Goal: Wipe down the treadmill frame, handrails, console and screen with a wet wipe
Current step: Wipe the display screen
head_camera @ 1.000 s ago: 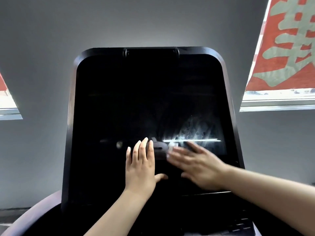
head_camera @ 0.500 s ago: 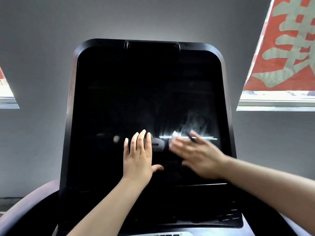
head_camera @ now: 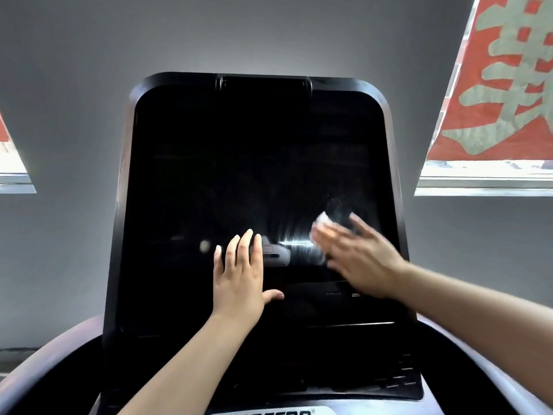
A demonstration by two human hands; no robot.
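The treadmill's large black screen (head_camera: 239,175) fills the middle of the view, tilted back in its dark console frame (head_camera: 119,235). My left hand (head_camera: 241,274) lies flat against the lower middle of the screen, fingers straight and thumb spread. My right hand (head_camera: 356,259) presses a small white wet wipe (head_camera: 324,219) against the lower right of the screen with straight fingers; the hand is motion-blurred and only the wipe's top edge shows past the fingertips. Wet streaks (head_camera: 296,235) shine on the glass left of the wipe.
Curved grey handrails (head_camera: 51,363) sweep out from both sides below the console. A vent grille (head_camera: 398,378) sits at the console's lower right. Behind stand a grey wall and windows with a red banner (head_camera: 493,85) at right.
My right hand has slid the wipe right and upward across the screen, leaving fresh streaks. My left hand stays flat in place. The view has tilted slightly.
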